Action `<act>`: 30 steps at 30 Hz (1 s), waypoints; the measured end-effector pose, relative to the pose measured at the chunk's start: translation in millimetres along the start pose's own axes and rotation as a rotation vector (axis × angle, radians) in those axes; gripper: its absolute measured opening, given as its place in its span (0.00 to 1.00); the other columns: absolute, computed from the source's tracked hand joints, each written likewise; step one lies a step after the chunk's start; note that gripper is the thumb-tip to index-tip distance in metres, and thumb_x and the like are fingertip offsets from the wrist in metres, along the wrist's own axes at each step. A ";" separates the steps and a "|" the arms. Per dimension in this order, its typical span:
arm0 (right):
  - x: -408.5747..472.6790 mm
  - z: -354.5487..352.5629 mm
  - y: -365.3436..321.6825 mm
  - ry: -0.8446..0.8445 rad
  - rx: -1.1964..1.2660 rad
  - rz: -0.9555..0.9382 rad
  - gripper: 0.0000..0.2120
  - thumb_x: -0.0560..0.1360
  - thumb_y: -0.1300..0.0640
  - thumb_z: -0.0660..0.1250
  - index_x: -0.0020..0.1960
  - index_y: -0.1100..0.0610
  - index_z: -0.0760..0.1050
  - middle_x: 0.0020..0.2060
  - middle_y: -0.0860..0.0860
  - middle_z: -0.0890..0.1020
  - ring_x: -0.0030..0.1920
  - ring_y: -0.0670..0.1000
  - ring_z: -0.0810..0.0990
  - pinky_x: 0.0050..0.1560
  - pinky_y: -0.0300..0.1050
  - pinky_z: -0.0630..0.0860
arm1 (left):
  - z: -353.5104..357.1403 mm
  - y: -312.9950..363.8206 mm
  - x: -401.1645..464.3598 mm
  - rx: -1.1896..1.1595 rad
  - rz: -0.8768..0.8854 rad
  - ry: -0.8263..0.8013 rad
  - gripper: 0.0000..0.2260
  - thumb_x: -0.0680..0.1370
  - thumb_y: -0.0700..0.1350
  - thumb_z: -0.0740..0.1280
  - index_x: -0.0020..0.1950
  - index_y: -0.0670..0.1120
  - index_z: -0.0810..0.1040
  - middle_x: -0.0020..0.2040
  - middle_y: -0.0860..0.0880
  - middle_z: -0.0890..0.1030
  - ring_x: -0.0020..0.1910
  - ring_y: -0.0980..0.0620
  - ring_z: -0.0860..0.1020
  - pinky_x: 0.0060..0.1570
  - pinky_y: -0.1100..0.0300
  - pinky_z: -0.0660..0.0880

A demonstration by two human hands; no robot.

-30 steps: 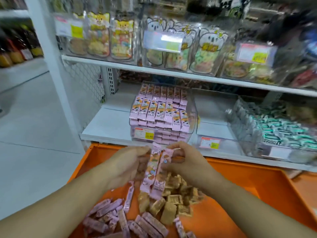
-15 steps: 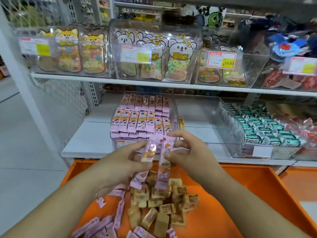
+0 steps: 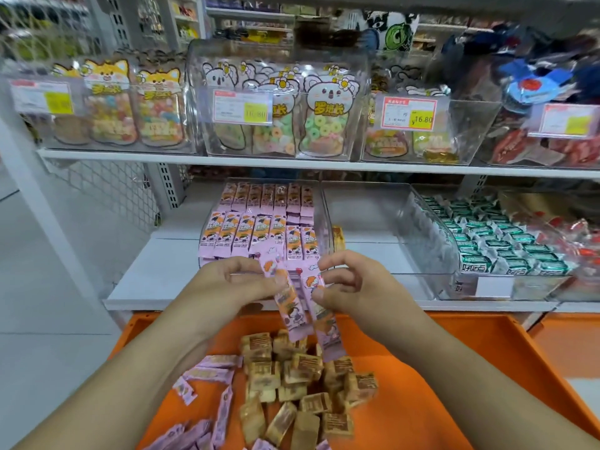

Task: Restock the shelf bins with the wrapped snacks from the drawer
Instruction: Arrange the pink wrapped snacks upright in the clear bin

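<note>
Two pink snack bars [image 3: 300, 306] are pinched upright between the left hand [image 3: 233, 284] and the right hand [image 3: 354, 287], above the orange drawer's [image 3: 454, 368] back edge.

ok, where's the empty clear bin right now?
In the head view, the empty clear bin sits on the lower shelf, right of centre, between the bin of pink snack bars and the bin of green-wrapped candies.
</note>
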State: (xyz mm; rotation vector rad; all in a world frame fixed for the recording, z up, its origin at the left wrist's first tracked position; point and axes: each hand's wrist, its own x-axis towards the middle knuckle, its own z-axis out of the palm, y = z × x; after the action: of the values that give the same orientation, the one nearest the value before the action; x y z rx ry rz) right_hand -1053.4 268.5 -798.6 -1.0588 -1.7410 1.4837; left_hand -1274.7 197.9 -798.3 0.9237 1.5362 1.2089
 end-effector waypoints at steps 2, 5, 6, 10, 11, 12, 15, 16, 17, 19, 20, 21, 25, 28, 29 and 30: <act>-3.6 3.2 -0.6 -0.006 0.017 -0.002 0.13 0.76 0.62 0.77 0.57 0.53 0.78 0.37 0.42 0.79 0.39 0.46 0.80 0.51 0.48 0.80 | 9.5 2.0 -4.1 -0.075 -0.017 0.008 0.21 0.67 0.48 0.85 0.54 0.43 0.82 0.43 0.43 0.86 0.42 0.45 0.86 0.51 0.42 0.84; -6.5 7.9 0.5 0.067 0.084 0.005 0.13 0.76 0.60 0.78 0.56 0.53 0.77 0.44 0.51 0.84 0.45 0.54 0.85 0.54 0.56 0.81 | 24.0 1.8 -13.1 -0.029 -0.027 0.058 0.17 0.71 0.49 0.81 0.56 0.47 0.82 0.43 0.44 0.87 0.41 0.48 0.85 0.41 0.48 0.84; -7.0 8.7 0.1 0.107 0.102 0.011 0.13 0.76 0.59 0.78 0.55 0.54 0.75 0.45 0.52 0.85 0.46 0.54 0.85 0.54 0.56 0.81 | 28.0 0.2 -15.2 -0.005 -0.015 0.076 0.18 0.72 0.51 0.81 0.57 0.49 0.81 0.44 0.45 0.88 0.43 0.47 0.86 0.42 0.47 0.85; -7.2 12.7 -2.5 0.185 0.094 -0.020 0.11 0.78 0.57 0.75 0.51 0.60 0.74 0.35 0.49 0.81 0.38 0.49 0.79 0.47 0.46 0.77 | 38.2 -0.6 -20.2 0.090 0.082 0.146 0.15 0.74 0.55 0.78 0.54 0.51 0.78 0.43 0.51 0.88 0.44 0.56 0.85 0.46 0.55 0.79; -6.1 13.4 -2.5 0.200 0.077 -0.037 0.10 0.79 0.57 0.75 0.51 0.61 0.75 0.33 0.48 0.79 0.36 0.47 0.77 0.43 0.43 0.76 | 39.5 -0.3 -20.2 0.102 0.100 0.134 0.15 0.74 0.56 0.77 0.53 0.50 0.79 0.43 0.51 0.88 0.46 0.56 0.85 0.47 0.56 0.77; -5.9 13.7 -3.7 0.222 0.063 -0.047 0.09 0.79 0.57 0.74 0.50 0.61 0.76 0.34 0.47 0.80 0.35 0.45 0.77 0.40 0.40 0.76 | 40.3 0.5 -20.2 0.108 0.101 0.118 0.15 0.73 0.56 0.78 0.53 0.50 0.80 0.45 0.51 0.88 0.48 0.56 0.85 0.48 0.58 0.76; -4.8 10.4 -5.6 0.237 0.062 -0.025 0.08 0.81 0.55 0.72 0.51 0.61 0.78 0.40 0.50 0.83 0.35 0.44 0.81 0.39 0.36 0.79 | 36.4 1.8 -18.6 0.175 0.069 0.067 0.20 0.69 0.60 0.81 0.56 0.56 0.82 0.54 0.59 0.84 0.50 0.62 0.83 0.51 0.60 0.76; -6.3 8.4 -8.3 0.215 0.068 -0.002 0.08 0.81 0.54 0.72 0.52 0.60 0.79 0.40 0.48 0.85 0.36 0.44 0.83 0.41 0.36 0.79 | 34.3 2.0 -17.7 0.202 0.066 0.051 0.23 0.66 0.63 0.82 0.57 0.57 0.82 0.56 0.60 0.82 0.53 0.62 0.82 0.55 0.59 0.77; -7.3 5.7 -9.0 0.180 0.066 0.023 0.08 0.80 0.54 0.73 0.54 0.58 0.79 0.41 0.47 0.86 0.39 0.44 0.85 0.42 0.37 0.80 | 32.3 2.8 -17.3 0.217 0.069 0.036 0.28 0.62 0.66 0.82 0.58 0.59 0.82 0.58 0.61 0.82 0.57 0.61 0.81 0.59 0.56 0.78; -8.6 -0.6 -8.1 0.095 0.054 0.072 0.14 0.76 0.51 0.77 0.59 0.51 0.79 0.45 0.43 0.88 0.47 0.45 0.87 0.51 0.42 0.80 | 28.6 5.7 -17.8 0.236 0.077 -0.005 0.33 0.59 0.68 0.83 0.62 0.62 0.80 0.59 0.62 0.81 0.59 0.62 0.80 0.63 0.54 0.77; -7.9 -4.2 -6.2 0.065 0.026 0.091 0.20 0.72 0.48 0.80 0.61 0.47 0.78 0.47 0.45 0.88 0.51 0.47 0.87 0.57 0.47 0.80 | 27.1 7.0 -17.9 0.238 0.080 -0.035 0.33 0.61 0.64 0.83 0.63 0.62 0.79 0.58 0.61 0.81 0.58 0.64 0.80 0.61 0.56 0.77; -6.7 -7.2 -4.0 0.036 -0.001 0.100 0.26 0.68 0.45 0.82 0.62 0.43 0.77 0.50 0.48 0.88 0.54 0.48 0.87 0.62 0.52 0.79 | 26.9 8.2 -18.5 0.227 0.087 -0.072 0.30 0.65 0.59 0.83 0.65 0.61 0.78 0.58 0.61 0.81 0.56 0.66 0.81 0.58 0.61 0.77; -2.3 -7.4 1.5 -0.027 -0.034 0.047 0.37 0.62 0.47 0.84 0.67 0.38 0.73 0.63 0.51 0.84 0.62 0.51 0.85 0.65 0.57 0.80 | 28.8 6.9 -14.3 0.235 0.197 -0.141 0.30 0.73 0.44 0.80 0.69 0.62 0.73 0.63 0.64 0.78 0.52 0.75 0.79 0.48 0.75 0.76; 0.0 -6.5 0.1 0.001 -0.061 -0.050 0.33 0.70 0.59 0.82 0.69 0.40 0.73 0.68 0.43 0.77 0.61 0.50 0.84 0.63 0.54 0.82 | 30.4 5.6 -6.8 0.314 0.275 -0.122 0.30 0.75 0.43 0.79 0.70 0.67 0.73 0.64 0.65 0.76 0.55 0.73 0.79 0.52 0.75 0.75; 1.6 -7.1 0.0 0.003 -0.094 -0.067 0.32 0.71 0.58 0.82 0.69 0.39 0.73 0.69 0.41 0.76 0.63 0.49 0.83 0.63 0.53 0.82 | 30.9 5.6 -4.8 0.365 0.303 -0.107 0.28 0.76 0.45 0.78 0.70 0.67 0.73 0.64 0.64 0.77 0.56 0.72 0.78 0.54 0.73 0.75; 3.9 -8.4 -0.2 0.005 -0.136 -0.066 0.31 0.71 0.56 0.82 0.68 0.37 0.75 0.68 0.40 0.77 0.64 0.48 0.82 0.63 0.51 0.82 | 31.1 6.0 -2.0 0.428 0.334 -0.079 0.27 0.76 0.48 0.77 0.70 0.68 0.74 0.62 0.63 0.78 0.58 0.69 0.78 0.58 0.71 0.74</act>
State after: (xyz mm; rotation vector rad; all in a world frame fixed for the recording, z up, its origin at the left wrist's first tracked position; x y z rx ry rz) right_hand -1048.3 276.1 -797.1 -1.0609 -1.8768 1.3372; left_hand -1244.2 205.5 -794.2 1.5408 1.6519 1.0668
